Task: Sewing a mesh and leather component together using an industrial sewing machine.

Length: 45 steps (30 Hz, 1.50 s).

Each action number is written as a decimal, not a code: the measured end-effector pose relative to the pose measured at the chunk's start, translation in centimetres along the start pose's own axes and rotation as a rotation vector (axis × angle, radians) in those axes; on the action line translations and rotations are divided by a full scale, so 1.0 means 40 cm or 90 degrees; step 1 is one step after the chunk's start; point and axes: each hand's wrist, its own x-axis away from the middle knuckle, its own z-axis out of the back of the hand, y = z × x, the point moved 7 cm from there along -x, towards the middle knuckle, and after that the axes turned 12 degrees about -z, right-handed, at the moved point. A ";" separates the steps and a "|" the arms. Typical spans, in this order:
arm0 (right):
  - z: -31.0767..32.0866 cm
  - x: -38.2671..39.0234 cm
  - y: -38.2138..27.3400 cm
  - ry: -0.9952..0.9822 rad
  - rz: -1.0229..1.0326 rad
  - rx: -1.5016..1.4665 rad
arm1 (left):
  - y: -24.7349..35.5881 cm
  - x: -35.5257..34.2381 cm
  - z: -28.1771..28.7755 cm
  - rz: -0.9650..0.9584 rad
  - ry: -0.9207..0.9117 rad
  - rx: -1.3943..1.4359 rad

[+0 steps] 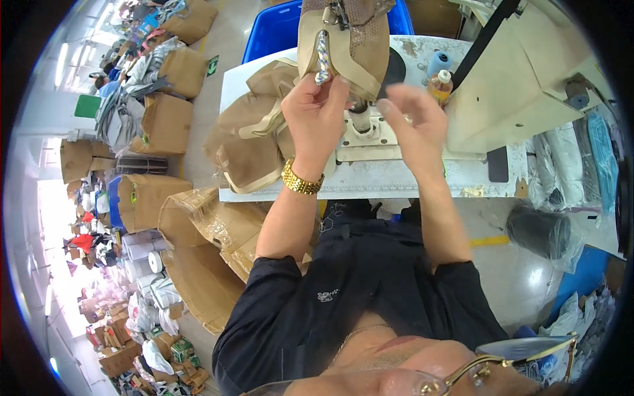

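My left hand, with a gold watch on its wrist, is closed in a pinch at the lower end of a short blue-and-white cord on a beige and brown bag piece. The bag piece hangs above the sewing machine's metal post, its beige strap curving beside the cord. My right hand is raised to the right of the bag piece, slightly blurred, fingers apart and holding nothing. More brown pieces with beige trim lie on the table left of my left hand.
The pale sewing machine stands on the white table at the right. A blue thread spool and an orange-brown bottle sit beside it. Behind the table is a blue bin. An open cardboard box stands at lower left.
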 end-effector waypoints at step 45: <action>-0.086 -0.065 -0.195 -0.079 0.387 0.389 | -0.006 0.012 -0.001 -0.110 -0.009 -0.148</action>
